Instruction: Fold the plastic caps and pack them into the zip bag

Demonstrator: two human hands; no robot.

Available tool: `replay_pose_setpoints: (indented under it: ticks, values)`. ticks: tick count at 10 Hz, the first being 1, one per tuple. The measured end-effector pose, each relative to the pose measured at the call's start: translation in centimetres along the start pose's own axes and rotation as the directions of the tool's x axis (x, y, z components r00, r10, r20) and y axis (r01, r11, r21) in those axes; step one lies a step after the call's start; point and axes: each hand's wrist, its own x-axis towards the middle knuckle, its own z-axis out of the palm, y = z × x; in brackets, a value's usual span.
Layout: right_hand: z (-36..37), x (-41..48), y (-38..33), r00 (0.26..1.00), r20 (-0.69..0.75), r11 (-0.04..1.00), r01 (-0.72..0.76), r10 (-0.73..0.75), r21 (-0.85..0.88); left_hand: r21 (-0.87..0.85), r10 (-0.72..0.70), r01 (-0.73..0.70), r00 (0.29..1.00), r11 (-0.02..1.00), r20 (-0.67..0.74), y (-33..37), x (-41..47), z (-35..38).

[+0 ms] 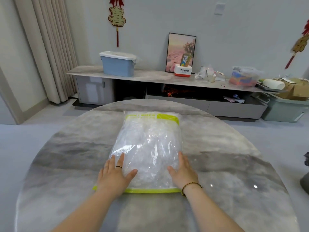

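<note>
A: OK, you've got the zip bag lying flat on the table, stuffed w/ the plastic caps. They're all inside it, bunched into one cloudy white mass.

B: Yep, and both hands are on the bag's near end. Your left hand lies flat on the near-left corner, fingers straight, thumb splayed toward the bag's middle. It's gripping nothing, just pressing.

A: Right hand, same deal at the near-right edge: palm down, fingers straight along the bag's side, holding nothing.

B: So I'd call this the tail end. Packing looks done, and you're prob squeezing air out or settling the load. No loose caps show around the bag.

A: Next move, imo: get your fingertips onto the green strip along the bag's near edge, which looks like the zip closure, and run it end to end. The bag's puffy, so push the air toward that strip first. Go gently, the film looks thin and slippery.

B: Can't tell if the strip's already sealed, tbh. Its left end sits under your left wrist, and its right end runs in at your right wrist.

A: Also can't count the caps or see if they're folded, since glare + crumple blur it all. The print on the green band at the bag's far end is unreadable too.
</note>
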Motion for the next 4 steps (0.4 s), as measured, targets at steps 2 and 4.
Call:
replay_pose_setpoints:
  ticks: [2, 4]
  values:
    - [0.3, 5.2, -1.4, 1.0, -0.026, 1.0, 0.004, -0.005, -0.024, 0.045, -0.015, 0.015, 1.0, 0.999, -0.009, 0.1, 5.3, -0.1]
    - [1.1, 5.9, -1.1, 0.983, -0.174, 0.962, -0.008, 0.057, 0.271, 0.094, 0.066, -0.056, 0.992, 0.994, -0.11, -0.8, 5.4, 0.1]
